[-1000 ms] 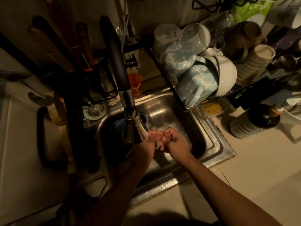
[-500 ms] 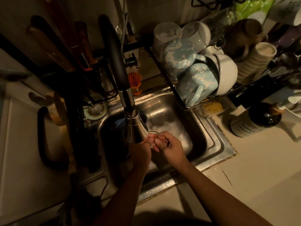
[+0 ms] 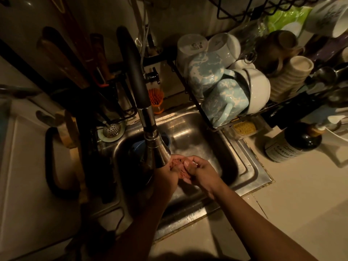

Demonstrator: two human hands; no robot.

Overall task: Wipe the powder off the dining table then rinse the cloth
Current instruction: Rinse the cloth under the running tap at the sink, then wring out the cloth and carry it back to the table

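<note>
The fingers [image 3: 188, 163] of the right hand [image 3: 203, 171] are curled tight and pressed into the cupped left hand [image 3: 167, 174], whose own fingers [image 3: 176, 162] bend up to meet them. A pinkish mass sits in that clasp. In this dim light I cannot tell whether it is a small wad of cloth or only palm and fingertips, so what the fingers hold stays unclear. If the cloth is anywhere in view, it is bunched between the two palms; nothing like it shows elsewhere in the basin or on the counter [image 3: 301, 204].

Both hands hang just under the spray head of the faucet [image 3: 157, 151], low over the steel sink [image 3: 250, 172]. Whether water is running is too dark to make out. A dish rack stacked with mugs [image 3: 222, 102] overhangs the far right of the sink, and a dark soap bottle [image 3: 293, 146] lies on the counter beside it.

The dining table is not in view, so the wiping cannot be checked here, though standing at the sink suggests it is done. My judgement is that the task is in its last part, the rinse, with wringing out and putting the cloth down left to do
</note>
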